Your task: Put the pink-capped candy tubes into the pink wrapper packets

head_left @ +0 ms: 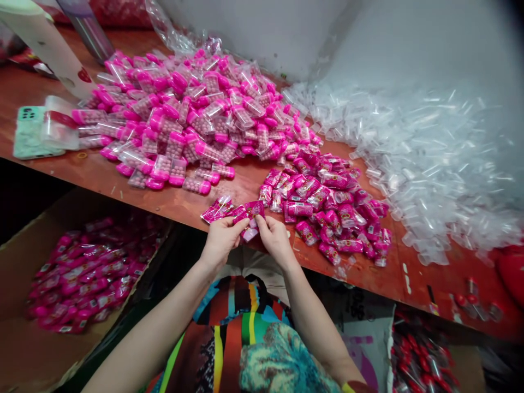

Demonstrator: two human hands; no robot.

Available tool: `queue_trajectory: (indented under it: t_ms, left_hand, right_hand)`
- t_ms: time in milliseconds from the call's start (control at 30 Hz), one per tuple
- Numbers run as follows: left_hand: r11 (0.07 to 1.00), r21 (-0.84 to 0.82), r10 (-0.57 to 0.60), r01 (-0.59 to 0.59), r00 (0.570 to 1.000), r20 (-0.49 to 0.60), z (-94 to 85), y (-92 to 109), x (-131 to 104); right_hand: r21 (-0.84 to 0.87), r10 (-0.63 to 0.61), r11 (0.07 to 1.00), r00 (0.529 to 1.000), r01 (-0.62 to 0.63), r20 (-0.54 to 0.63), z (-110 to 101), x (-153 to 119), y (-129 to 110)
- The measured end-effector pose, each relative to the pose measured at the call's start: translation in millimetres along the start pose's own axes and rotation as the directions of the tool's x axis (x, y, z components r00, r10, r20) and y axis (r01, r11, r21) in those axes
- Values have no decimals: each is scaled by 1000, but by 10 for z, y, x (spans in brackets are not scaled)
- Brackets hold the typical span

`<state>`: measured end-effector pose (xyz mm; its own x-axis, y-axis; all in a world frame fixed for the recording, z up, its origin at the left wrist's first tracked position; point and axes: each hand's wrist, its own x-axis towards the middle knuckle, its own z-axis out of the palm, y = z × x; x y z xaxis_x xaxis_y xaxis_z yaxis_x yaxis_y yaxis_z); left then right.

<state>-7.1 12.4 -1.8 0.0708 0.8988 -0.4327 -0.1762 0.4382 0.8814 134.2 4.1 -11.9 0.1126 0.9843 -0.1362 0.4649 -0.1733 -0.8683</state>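
Over the table's front edge, my left hand (221,241) and my right hand (277,240) are close together, thumbs and fingers closed on a small pink printed wrapper (255,208). A paler lilac piece shows under the fingertips; I cannot tell what it is. Beside my left hand lie some flat pink wrappers (218,208). Beyond them spreads a big heap of clear tubes with pink caps (196,120), filled with small pink balls. To the right of my hands is a heap of pink wrapped packets (331,199).
Empty clear plastic tubes (434,158) cover the table's right side against the wall. A phone (30,131), a clear container (60,126) and a cup (53,46) stand left. Below are a cardboard box of pink packets (90,267) and a container of red-capped items (421,355).
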Motion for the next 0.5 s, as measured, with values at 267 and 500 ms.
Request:
queue_trajectory:
  t_ms: [267, 500]
  left_hand:
    - [964, -238, -115, 121, 993, 38, -114, 11, -8]
    - [983, -179, -32, 45, 997, 75, -19, 38, -51]
  right_hand:
    - [-597, -1, 799, 993, -71, -119, -103, -61, -17]
    - [166, -75, 984, 997, 70, 25, -31, -111, -177]
